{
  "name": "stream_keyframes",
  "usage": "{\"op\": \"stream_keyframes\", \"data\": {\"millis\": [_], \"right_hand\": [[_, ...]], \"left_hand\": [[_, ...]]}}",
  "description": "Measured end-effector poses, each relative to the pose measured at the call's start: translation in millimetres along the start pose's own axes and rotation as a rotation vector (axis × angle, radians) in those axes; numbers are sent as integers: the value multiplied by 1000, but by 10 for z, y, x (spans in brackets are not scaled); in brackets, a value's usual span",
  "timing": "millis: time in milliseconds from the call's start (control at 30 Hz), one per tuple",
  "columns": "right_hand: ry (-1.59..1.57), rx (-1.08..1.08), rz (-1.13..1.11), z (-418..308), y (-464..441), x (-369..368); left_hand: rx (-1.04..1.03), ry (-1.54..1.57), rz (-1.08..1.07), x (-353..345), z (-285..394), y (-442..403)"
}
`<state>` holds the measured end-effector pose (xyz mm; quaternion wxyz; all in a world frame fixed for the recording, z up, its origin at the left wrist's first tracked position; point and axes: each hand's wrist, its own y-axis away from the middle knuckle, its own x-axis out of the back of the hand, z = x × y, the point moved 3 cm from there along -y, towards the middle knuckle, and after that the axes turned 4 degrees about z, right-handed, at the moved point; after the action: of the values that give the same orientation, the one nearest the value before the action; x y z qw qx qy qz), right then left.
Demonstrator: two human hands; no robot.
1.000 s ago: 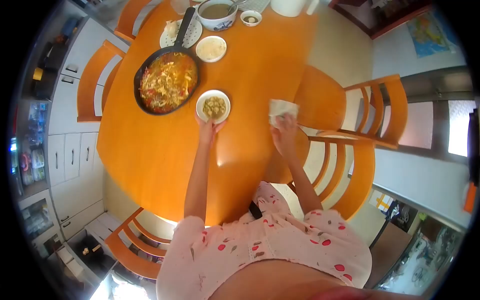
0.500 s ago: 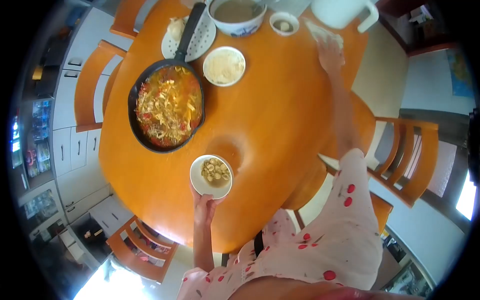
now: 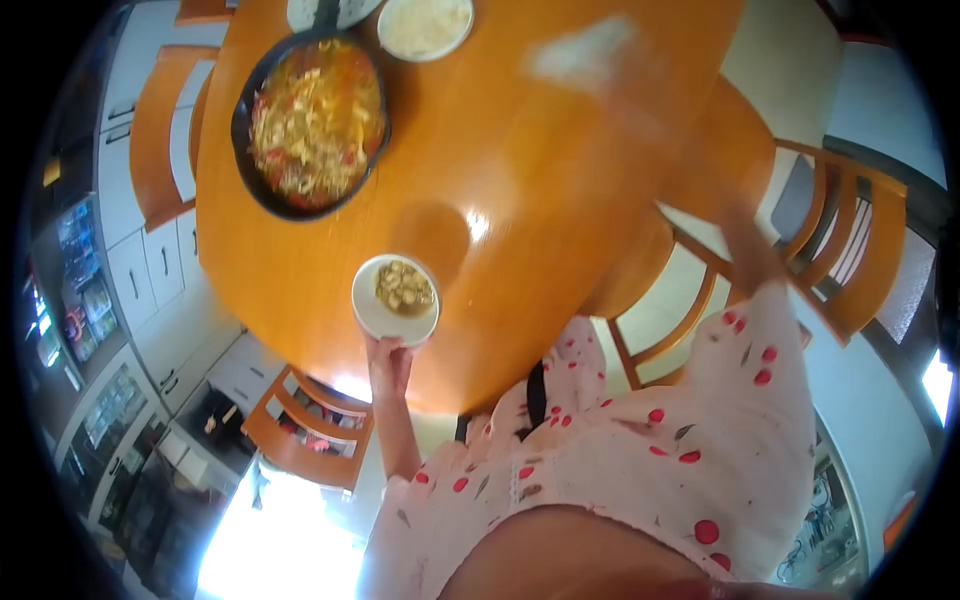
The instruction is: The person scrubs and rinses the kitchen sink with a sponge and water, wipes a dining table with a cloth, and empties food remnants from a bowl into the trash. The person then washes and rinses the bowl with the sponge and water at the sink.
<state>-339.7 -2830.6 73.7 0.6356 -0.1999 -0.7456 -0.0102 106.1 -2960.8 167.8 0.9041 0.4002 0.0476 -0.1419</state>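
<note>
My left hand (image 3: 389, 362) grips the lower edge of a white bowl (image 3: 367, 312) with pale chunks of food in it, held tilted over the near part of the wooden table (image 3: 500, 260). Smeared by motion, my right hand (image 3: 640, 85) is over the far right part of the table, at a pale cloth (image 3: 582, 52). Its fingers are too blurred to make out. A black pan (image 3: 243, 150) of red and yellow food stands on the table's left side, and a white bowl (image 3: 425, 28) of pale food is behind it to the right.
A white plate with holes (image 3: 350, 10) is partly in view at the top edge. Wooden chairs stand around the table: at the left (image 3: 160, 130), at the front left (image 3: 300, 440) and at the right (image 3: 850, 250). White cabinets (image 3: 135, 270) line the left wall.
My left hand has lifted the bowl off the table and drawn it nearer. The right arm has swept far across the tabletop with the cloth, then back leftward. The view has shifted, cutting off the far items.
</note>
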Motion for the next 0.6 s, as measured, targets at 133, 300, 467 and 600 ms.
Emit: {"op": "stream_keyframes", "data": {"millis": [133, 300, 467, 600], "right_hand": [[583, -232, 416, 946, -453, 11], [32, -469, -273, -982, 384, 148], [-552, 238, -355, -3167, 1855, 143], [-604, 508, -533, -3445, 1796, -189]], "left_hand": [[1, -5, -1, -11, 30, 163], [-15, 57, -3, 341, 29, 386], [-63, 140, 28, 740, 37, 495], [-111, 176, 85, 1330, 95, 703]]}}
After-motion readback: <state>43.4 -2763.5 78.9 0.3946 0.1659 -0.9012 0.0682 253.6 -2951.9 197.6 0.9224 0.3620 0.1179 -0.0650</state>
